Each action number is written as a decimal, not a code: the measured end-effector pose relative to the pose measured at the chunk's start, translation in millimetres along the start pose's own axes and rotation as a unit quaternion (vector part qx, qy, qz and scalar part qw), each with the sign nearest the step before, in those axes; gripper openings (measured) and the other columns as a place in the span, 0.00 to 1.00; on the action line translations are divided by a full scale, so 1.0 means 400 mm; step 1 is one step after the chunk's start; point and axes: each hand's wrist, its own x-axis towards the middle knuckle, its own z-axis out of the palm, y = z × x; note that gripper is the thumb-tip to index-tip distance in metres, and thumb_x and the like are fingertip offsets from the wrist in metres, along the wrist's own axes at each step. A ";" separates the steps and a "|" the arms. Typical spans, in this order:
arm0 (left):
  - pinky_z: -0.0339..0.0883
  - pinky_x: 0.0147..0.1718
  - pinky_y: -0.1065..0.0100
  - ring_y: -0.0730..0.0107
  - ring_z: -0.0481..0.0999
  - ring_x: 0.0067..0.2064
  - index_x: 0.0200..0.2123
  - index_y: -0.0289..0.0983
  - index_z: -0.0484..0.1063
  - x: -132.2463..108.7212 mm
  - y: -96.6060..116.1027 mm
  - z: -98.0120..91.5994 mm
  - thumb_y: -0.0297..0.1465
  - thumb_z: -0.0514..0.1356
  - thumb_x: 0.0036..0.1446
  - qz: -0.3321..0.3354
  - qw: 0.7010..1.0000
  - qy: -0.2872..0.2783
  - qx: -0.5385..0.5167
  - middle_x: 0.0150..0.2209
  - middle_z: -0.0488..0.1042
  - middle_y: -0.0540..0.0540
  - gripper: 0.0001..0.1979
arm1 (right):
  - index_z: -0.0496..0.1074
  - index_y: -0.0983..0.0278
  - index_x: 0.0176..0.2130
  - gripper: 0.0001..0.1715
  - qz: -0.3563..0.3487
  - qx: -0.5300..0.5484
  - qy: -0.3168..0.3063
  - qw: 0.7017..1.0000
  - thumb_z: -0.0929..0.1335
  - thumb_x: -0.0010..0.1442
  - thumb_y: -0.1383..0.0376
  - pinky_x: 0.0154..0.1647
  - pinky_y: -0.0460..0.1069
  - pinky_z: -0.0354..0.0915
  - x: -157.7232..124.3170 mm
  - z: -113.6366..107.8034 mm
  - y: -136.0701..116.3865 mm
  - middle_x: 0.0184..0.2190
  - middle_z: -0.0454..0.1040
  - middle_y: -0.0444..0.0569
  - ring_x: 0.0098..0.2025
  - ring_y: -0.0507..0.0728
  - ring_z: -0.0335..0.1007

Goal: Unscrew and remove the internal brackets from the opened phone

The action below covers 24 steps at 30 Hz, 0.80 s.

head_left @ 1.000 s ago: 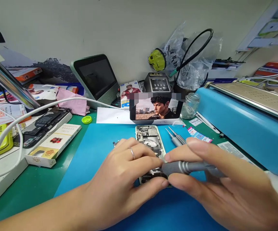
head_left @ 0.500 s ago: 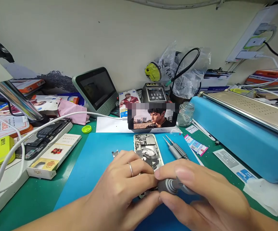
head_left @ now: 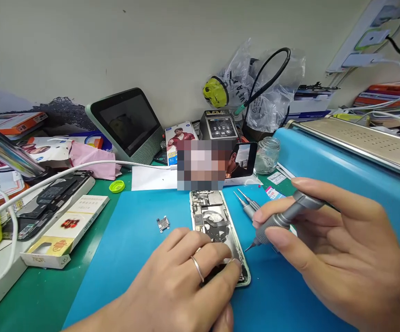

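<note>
An opened phone body (head_left: pixel 216 214) lies lengthwise on the blue mat (head_left: pixel 134 240), its inner parts showing. My left hand (head_left: pixel 189 276), with a ring on one finger, rests over the phone's lower part; its fingers are bent together and whatever they touch is hidden beneath them. Between the thumb and fingers of my right hand (head_left: pixel 338 244) is a grey screwdriver (head_left: pixel 281 220), tilted, its tip just right of the phone's edge. A small circuit board (head_left: pixel 163 224) lies left of the phone. Two more screwdrivers (head_left: pixel 250 203) lie behind the held one.
A propped phone (head_left: pixel 244 159) stands behind the mat, partly blurred out. At the left are a small box (head_left: pixel 70 228), a green cap (head_left: pixel 117 186) and a white cable (head_left: pixel 82 167). A glass jar (head_left: pixel 268 154) and a large blue machine (head_left: pixel 352 184) are at the right.
My right hand has moved right and up, away from my left hand, lifting the screwdriver off the phone. The view has shifted slightly, and the small circuit board shows more fully.
</note>
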 end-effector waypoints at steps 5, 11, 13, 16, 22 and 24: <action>0.70 0.38 0.55 0.57 0.79 0.46 0.56 0.33 0.79 -0.024 -0.007 0.028 0.26 0.57 0.66 0.004 1.000 0.020 -0.017 0.53 0.84 0.41 0.18 | 0.72 0.44 0.70 0.42 -0.011 -0.020 -0.021 1.000 0.76 0.64 0.75 0.38 0.49 0.86 -0.013 -0.003 -0.018 0.54 0.84 0.47 0.39 0.57 0.87; 0.67 0.39 0.54 0.56 0.77 0.47 0.58 0.33 0.78 -0.039 -0.008 0.040 0.27 0.56 0.67 0.000 0.999 -0.003 -0.045 0.54 0.83 0.41 0.20 | 0.71 0.42 0.71 0.46 -0.021 -0.038 -0.064 0.997 0.76 0.64 0.76 0.40 0.51 0.87 -0.018 -0.023 -0.035 0.52 0.87 0.44 0.39 0.58 0.88; 0.67 0.39 0.54 0.56 0.77 0.47 0.59 0.32 0.78 -0.037 -0.007 0.035 0.27 0.56 0.67 0.004 0.999 -0.010 -0.045 0.54 0.83 0.41 0.20 | 0.71 0.42 0.71 0.45 -0.029 -0.054 -0.059 0.996 0.78 0.63 0.75 0.46 0.54 0.87 -0.022 -0.028 -0.030 0.52 0.87 0.44 0.39 0.59 0.89; 0.68 0.39 0.54 0.57 0.76 0.46 0.58 0.32 0.78 -0.034 -0.010 0.034 0.27 0.55 0.67 0.011 0.999 -0.014 -0.041 0.53 0.83 0.42 0.20 | 0.72 0.44 0.70 0.45 -0.047 -0.070 -0.074 0.994 0.79 0.63 0.74 0.56 0.53 0.85 -0.026 -0.028 -0.019 0.51 0.88 0.42 0.42 0.59 0.90; 0.69 0.39 0.55 0.58 0.77 0.46 0.55 0.32 0.78 -0.031 -0.014 0.042 0.28 0.52 0.71 0.030 0.999 -0.017 -0.035 0.55 0.83 0.42 0.18 | 0.73 0.47 0.70 0.44 -0.042 -0.074 -0.095 0.992 0.79 0.62 0.75 0.53 0.48 0.86 -0.038 -0.026 -0.004 0.54 0.88 0.43 0.48 0.59 0.90; 0.69 0.39 0.55 0.58 0.77 0.46 0.53 0.32 0.78 -0.028 -0.013 0.040 0.27 0.51 0.72 0.036 0.999 -0.005 -0.027 0.55 0.83 0.42 0.17 | 0.73 0.47 0.70 0.44 -0.042 -0.081 -0.096 0.991 0.80 0.61 0.74 0.54 0.49 0.86 -0.042 -0.032 -0.002 0.51 0.89 0.43 0.47 0.60 0.90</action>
